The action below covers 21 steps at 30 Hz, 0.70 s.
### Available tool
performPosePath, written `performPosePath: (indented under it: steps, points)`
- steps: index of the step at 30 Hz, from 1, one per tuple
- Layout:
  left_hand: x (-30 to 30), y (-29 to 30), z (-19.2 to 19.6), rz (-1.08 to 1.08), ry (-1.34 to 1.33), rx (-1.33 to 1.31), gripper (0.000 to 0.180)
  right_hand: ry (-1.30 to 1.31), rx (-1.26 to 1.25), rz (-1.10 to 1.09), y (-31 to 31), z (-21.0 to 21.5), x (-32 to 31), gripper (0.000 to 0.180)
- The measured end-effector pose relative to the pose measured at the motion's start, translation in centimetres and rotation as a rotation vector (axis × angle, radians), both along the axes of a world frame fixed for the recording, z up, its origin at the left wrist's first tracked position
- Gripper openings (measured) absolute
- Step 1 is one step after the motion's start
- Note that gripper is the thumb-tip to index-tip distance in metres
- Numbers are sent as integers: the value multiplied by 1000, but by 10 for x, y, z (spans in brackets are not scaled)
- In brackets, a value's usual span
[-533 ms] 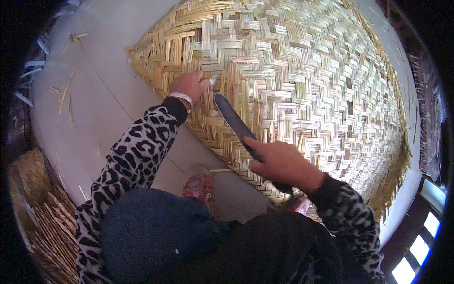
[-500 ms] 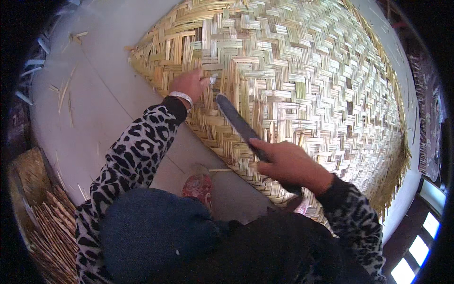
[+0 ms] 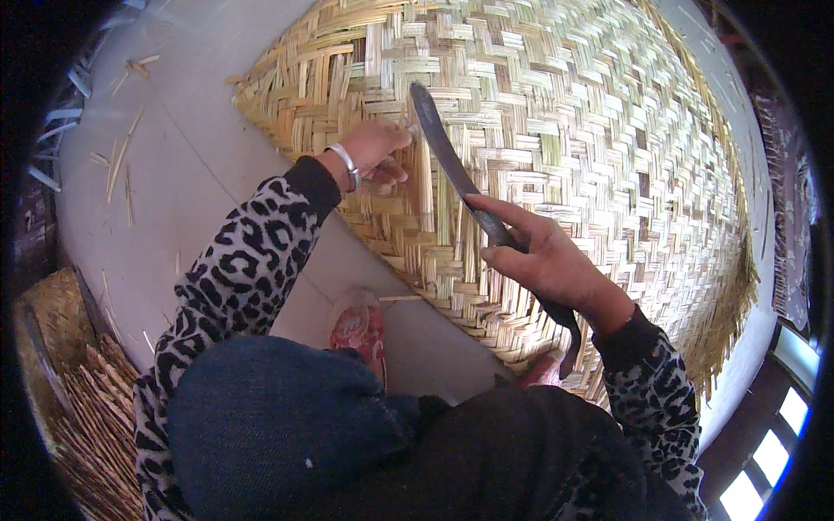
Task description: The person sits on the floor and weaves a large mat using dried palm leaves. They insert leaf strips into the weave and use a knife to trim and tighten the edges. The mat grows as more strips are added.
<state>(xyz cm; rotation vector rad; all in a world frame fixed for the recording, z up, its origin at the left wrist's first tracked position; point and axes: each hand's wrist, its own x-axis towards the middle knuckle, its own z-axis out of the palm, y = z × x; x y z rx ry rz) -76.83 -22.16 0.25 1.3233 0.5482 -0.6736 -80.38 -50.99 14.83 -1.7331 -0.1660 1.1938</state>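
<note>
Bamboo mat point(image 3: 556, 130) lies spread on the floor point(image 3: 191, 165). Left hand point(image 3: 373, 149) presses fingers together on its near edge to steady the strips; right hand point(image 3: 543, 256) grips a long knife point(image 3: 447, 152), blade angled onto the weave.

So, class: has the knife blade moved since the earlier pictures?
Yes. The knife tip has swung up and away from the person, further onto the mat, now beyond the left hand.

- mat point(image 3: 556, 113): woven bamboo strips, pale, dry, slight sheen
- knife point(image 3: 443, 148): dark matt metal blade
- floor point(image 3: 200, 148): smooth grey concrete
- bangle point(image 3: 346, 163): shiny metal
</note>
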Motion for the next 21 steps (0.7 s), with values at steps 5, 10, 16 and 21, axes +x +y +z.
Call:
performPosePath:
  steps: [5,10,16,21]
  points:
    - [4,11,-12,-134,-64,-152,23,-31,0,47,3,7,-2,62]
    - [-2,15,-18,-156,-225,-379,16,47,78,41,14,4,-10,62]
    - [-8,13,-6,-210,-157,-62,23,-50,35,205,27,-3,-21,64]
    - [-5,14,4,-308,-128,-174,33,31,69,228,36,8,-24,62]
